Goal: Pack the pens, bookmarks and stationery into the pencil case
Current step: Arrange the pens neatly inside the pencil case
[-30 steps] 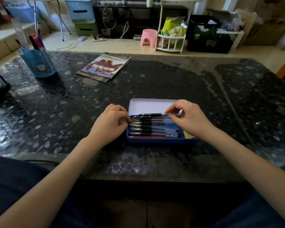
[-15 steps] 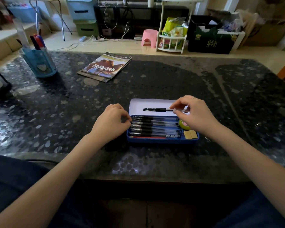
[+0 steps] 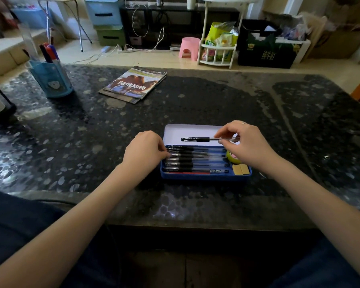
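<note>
Right hand pinches pen above pencil case; left hand, fingers curled, steadies packed pens at 9 o'clock. Risk: crowded row, pen may roll out.

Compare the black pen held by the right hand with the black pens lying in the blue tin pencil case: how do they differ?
The held black pen is pinched by the right hand in front of the open lid; the black pens lying in the blue tin pencil case rest in its tray. The held pen is alone; those lie side by side. All point the same way.
</note>
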`<state>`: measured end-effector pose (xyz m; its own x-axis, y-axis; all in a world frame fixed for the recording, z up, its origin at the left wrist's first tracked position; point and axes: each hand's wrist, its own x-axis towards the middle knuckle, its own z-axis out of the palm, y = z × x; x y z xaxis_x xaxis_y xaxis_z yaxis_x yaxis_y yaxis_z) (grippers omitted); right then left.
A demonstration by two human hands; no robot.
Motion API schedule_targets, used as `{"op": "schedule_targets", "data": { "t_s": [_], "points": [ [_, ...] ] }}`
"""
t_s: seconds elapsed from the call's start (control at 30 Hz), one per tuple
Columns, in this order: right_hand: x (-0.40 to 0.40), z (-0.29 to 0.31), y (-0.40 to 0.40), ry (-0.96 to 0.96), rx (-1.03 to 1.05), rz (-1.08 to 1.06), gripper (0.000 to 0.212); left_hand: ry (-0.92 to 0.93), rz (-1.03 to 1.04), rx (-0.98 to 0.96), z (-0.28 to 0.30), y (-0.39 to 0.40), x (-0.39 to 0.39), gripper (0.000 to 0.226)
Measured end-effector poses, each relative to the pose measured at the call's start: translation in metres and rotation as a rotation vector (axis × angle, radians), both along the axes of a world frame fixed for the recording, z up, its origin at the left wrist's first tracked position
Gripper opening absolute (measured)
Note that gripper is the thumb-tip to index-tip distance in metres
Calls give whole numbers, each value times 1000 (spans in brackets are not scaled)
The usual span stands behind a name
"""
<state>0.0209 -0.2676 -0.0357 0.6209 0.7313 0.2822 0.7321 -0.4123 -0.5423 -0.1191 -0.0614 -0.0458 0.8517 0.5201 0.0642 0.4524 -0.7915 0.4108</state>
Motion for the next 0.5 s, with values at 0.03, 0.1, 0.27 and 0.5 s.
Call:
{"op": "schedule_targets", "data": {
  "t_s": [0.03,0.1,0.27,0.5],
  "points": [
    [0,0,0,-2,-3,7,17,10,0,-33,1,2,0,9],
    [0,-1,0,-10,-13,17,17,13,-8,-99,2,5,0,7],
    [1,-3,2,-24,-24,27,16,-27,-34,-168,0,8,-1,13],
    [1,0,1,-18,-8,4,16,33,-131,-61,-2,7,1,13]
  ]
}}
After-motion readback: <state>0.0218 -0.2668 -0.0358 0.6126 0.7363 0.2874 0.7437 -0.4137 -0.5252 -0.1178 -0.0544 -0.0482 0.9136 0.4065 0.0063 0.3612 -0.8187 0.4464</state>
